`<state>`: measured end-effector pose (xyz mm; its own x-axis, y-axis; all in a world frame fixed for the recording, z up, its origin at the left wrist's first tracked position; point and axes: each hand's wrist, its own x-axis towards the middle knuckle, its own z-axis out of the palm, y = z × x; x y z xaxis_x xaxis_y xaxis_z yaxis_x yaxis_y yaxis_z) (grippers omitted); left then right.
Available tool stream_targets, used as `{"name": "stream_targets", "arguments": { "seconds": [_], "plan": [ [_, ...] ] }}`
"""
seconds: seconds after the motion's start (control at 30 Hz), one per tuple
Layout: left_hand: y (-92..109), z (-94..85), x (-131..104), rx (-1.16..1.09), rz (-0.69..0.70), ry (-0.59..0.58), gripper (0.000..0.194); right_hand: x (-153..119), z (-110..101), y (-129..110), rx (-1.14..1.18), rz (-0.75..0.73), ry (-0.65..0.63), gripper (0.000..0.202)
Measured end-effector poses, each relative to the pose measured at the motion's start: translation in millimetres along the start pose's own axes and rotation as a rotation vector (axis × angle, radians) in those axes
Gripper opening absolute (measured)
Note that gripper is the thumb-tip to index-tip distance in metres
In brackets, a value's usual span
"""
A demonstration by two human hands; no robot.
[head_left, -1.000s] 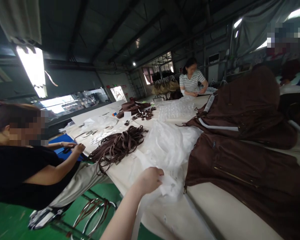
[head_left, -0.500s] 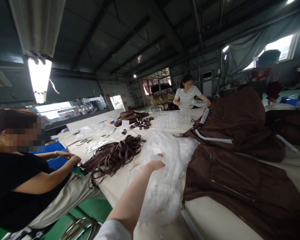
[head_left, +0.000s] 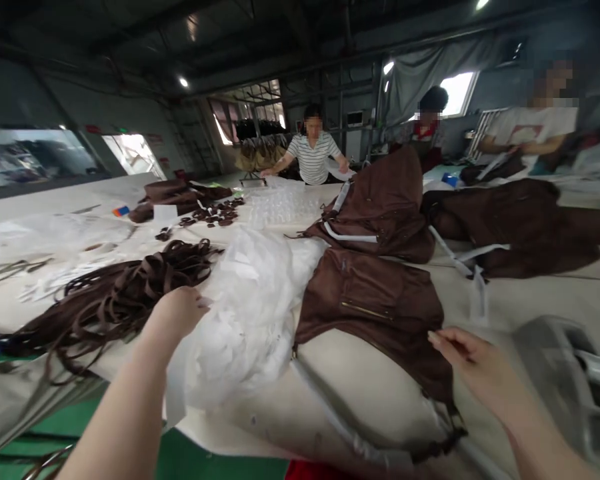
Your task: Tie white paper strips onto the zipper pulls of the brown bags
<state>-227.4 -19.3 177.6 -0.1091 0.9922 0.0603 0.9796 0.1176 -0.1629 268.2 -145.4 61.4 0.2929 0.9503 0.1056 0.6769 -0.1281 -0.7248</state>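
Note:
My left hand is closed at the left edge of a heap of thin white plastic bags, with a bit of the plastic at its fingertips. Beside it on the left lies a pile of dark brown straps. My right hand has its thumb and fingers drawn together at the right edge of a brown fabric bag; what they pinch, if anything, is hidden. This bag lies flat, with a brass zipper facing up and a grey-wrapped handle toward me.
More brown bags with wrapped handles lie behind and right. Small brown pieces and clear plastic packs are farther back. A grey object stands at the right edge. A person in a striped shirt works across the table.
My view has swung right. My left hand has shifted from the middle of the plastic heap to its left edge, and my right hand has come into view by the brown bag.

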Motion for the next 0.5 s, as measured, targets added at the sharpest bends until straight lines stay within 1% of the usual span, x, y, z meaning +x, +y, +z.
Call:
{"name": "stream_targets", "arguments": {
  "seconds": [0.07, 0.1, 0.13, 0.17, 0.23, 0.27, 0.3, 0.37, 0.43, 0.47, 0.5],
  "plan": [
    [10.2, -9.7, -16.7, -0.058, 0.041, 0.034, 0.026, 17.9, 11.6, 4.5, -0.106, 0.020, -0.016, 0.029],
    [21.2, -14.6, -27.5, -0.137, 0.082, 0.067, 0.029, 26.7, 18.7, 7.6, -0.173, 0.020, -0.017, 0.027],
    [35.9, -18.7, -39.2, -0.224, 0.095, 0.059, 0.031, 34.9, 26.0, 11.2, -0.250, 0.015, -0.014, 0.027],
    [53.8, -21.0, -51.1, -0.325, 0.166, 0.028, 0.030, 42.1, 32.8, 14.8, -0.331, 0.013, -0.006, 0.031],
    [95.1, -18.2, -72.4, -0.533, 0.432, -0.070, 0.026, 53.4, 43.3, 20.9, -0.467, 0.039, -0.010, 0.038],
    [116.4, -12.7, -80.7, -0.607, 0.554, -0.120, 0.026, 57.2, 46.3, 22.7, -0.501, 0.066, -0.039, 0.037],
    [136.8, -4.8, -87.1, -0.666, 0.613, -0.147, 0.025, 59.8, 47.6, 23.2, -0.512, 0.096, -0.082, 0.031],
    [171.5, 14.9, -93.8, -0.732, 0.611, -0.142, 0.019, 61.3, 46.0, 20.1, -0.482, 0.133, -0.183, 0.019],
    [196.2, 33.9, -93.8, -0.776, 0.577, -0.168, 0.009, 58.9, 42.0, 11.8, -0.423, 0.108, -0.275, 0.019],
    [205.1, 41.2, -92.2, -0.799, 0.562, -0.184, 0.009, 56.7, 40.4, 6.3, -0.338, 0.093, -0.346, 0.021],
    [212.2, 46.5, -90.4, -0.826, 0.556, -0.200, 0.011, 54.3, 39.7, 0.2, -0.194, 0.087, -0.442, 0.023]
  ]
}}
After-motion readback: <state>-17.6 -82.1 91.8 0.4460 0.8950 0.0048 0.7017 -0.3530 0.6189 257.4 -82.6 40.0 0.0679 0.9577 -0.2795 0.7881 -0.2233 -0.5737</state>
